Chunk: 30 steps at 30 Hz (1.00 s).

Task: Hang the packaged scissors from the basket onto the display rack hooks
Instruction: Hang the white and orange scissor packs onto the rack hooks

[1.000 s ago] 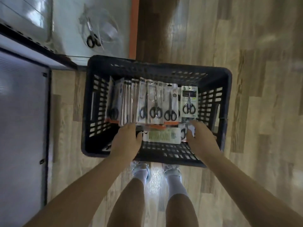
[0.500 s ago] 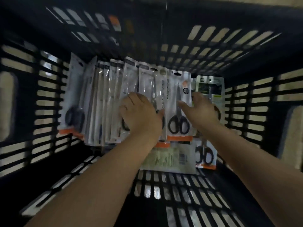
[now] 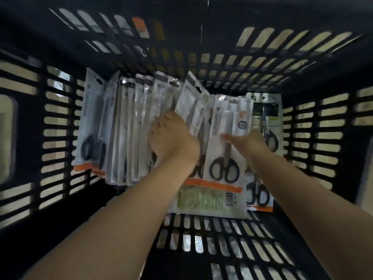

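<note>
both hands were down inside a dark slotted basket (image 3: 302,138), among a row of packaged scissors. the packs were long white cards under clear plastic, each with an orange strip at the near end, a hang hole at the far end and the word "scissors" printed along the length. a stack of packs (image 3: 125,128) stood on edge at the left side of the basket, pressed close together, their long axes running from near to far. the left hand (image 3: 171,140) had its fingers curled round a tilted pack (image 3: 193,106), whose far end leaned to the left. just beside it lay the front pack (image 3: 226,142), face up, its black handles at the near end and its blades pointing away toward the far wall. the right hand (image 3: 246,141) rested on this pack with fingers straight, its thumb across the card. a darker pack (image 3: 266,118) stood at the right. a pack turned face down (image 3: 210,201), showing a greenish label and a barcode, lay crosswise on the basket floor nearest the person.
</note>
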Each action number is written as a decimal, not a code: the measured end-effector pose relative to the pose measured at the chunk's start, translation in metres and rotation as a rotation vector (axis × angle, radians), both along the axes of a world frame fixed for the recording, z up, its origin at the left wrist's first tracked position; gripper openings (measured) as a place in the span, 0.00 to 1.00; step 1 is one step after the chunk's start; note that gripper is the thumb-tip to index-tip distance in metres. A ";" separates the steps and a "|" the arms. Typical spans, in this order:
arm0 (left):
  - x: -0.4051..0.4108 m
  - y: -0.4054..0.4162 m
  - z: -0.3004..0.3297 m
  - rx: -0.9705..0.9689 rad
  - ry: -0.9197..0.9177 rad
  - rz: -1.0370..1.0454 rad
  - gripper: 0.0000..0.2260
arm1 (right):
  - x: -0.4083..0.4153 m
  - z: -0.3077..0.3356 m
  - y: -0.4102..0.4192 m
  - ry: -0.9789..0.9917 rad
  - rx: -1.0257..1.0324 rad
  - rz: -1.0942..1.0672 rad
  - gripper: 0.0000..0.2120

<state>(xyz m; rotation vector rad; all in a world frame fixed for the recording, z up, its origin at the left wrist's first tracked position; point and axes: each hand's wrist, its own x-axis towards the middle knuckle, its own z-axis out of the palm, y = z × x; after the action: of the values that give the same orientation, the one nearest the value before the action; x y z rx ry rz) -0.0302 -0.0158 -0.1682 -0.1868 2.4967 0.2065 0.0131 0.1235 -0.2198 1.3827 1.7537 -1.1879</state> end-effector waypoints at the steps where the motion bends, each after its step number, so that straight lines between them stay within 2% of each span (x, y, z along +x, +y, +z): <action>1: 0.000 -0.005 0.004 0.085 0.009 0.042 0.25 | 0.005 0.004 0.001 0.010 -0.027 -0.030 0.38; 5: -0.001 -0.027 0.024 0.379 -0.036 0.255 0.16 | 0.017 0.033 -0.001 0.063 -0.088 -0.065 0.29; 7: -0.002 -0.038 0.043 0.489 -0.103 0.404 0.21 | 0.017 0.058 -0.003 0.064 -0.118 -0.046 0.26; 9: 0.001 -0.050 0.068 0.530 -0.181 0.536 0.34 | 0.015 0.086 -0.007 0.087 -0.157 -0.051 0.25; 11: 0.003 -0.063 0.099 0.568 -0.229 0.645 0.39 | 0.008 0.118 -0.012 0.121 -0.167 -0.055 0.21; 12: 0.003 -0.071 0.117 0.606 -0.241 0.699 0.37 | 0.003 0.137 -0.015 0.142 -0.169 -0.057 0.19; 14: 0.000 -0.087 0.156 0.697 -0.242 0.823 0.26 | -0.015 0.179 -0.024 0.173 -0.167 -0.035 0.16; 16: -0.008 -0.099 0.205 0.797 -0.190 0.899 0.14 | -0.040 0.228 -0.033 0.227 -0.173 0.000 0.14; 17: -0.013 -0.104 0.233 0.839 -0.161 0.909 0.11 | -0.054 0.255 -0.038 0.268 -0.178 0.021 0.13; 24: -0.068 -0.146 0.462 1.088 0.207 0.910 0.05 | -0.145 0.503 -0.084 0.622 -0.308 0.196 0.09; 28: -0.076 -0.169 0.602 1.214 0.445 0.959 0.11 | -0.176 0.655 -0.115 0.845 -0.361 0.310 0.15; 30: -0.063 -0.178 0.665 1.253 0.544 0.990 0.06 | -0.180 0.720 -0.128 0.939 -0.377 0.384 0.15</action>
<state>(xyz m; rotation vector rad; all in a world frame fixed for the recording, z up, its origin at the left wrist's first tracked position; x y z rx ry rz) -0.0931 -0.1940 0.4968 -0.8601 1.9966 2.3150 -0.1672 -0.0042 0.5004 0.2072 2.0712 -1.9675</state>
